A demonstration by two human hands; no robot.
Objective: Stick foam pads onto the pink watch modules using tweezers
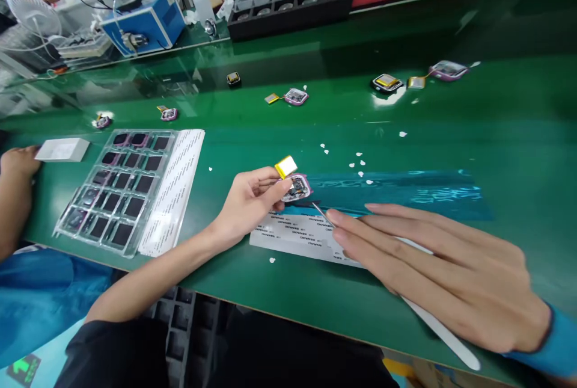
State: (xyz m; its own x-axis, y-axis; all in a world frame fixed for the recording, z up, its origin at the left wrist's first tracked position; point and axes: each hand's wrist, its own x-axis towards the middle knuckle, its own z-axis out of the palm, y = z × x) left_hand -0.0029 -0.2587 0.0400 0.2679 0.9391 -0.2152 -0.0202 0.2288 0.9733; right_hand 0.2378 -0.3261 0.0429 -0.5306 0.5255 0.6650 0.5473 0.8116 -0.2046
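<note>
My left hand (252, 198) pinches an opened watch case (297, 187) between thumb and fingers, with circuitry showing inside its pale purple rim. A small yellow-edged battery (286, 166) sticks up beside the case, above my thumb. My right hand (433, 274) is closed around a pair of tweezers (451, 337), whose thin metal tip lies just below and right of the case. Near that tip is a dark sliver, too small to name. Under both hands lie a printed white adhesive sheet (293, 233) and a shiny blue film (396, 192).
A clear tray (130, 180) of dark watch screens stands left on another printed sheet (174, 201). Several opened watches, such as one watch (296, 97), lie across the green bench. White scraps (359, 154) are scattered about. Another person's arm (15, 189) rests by a white box (62, 150).
</note>
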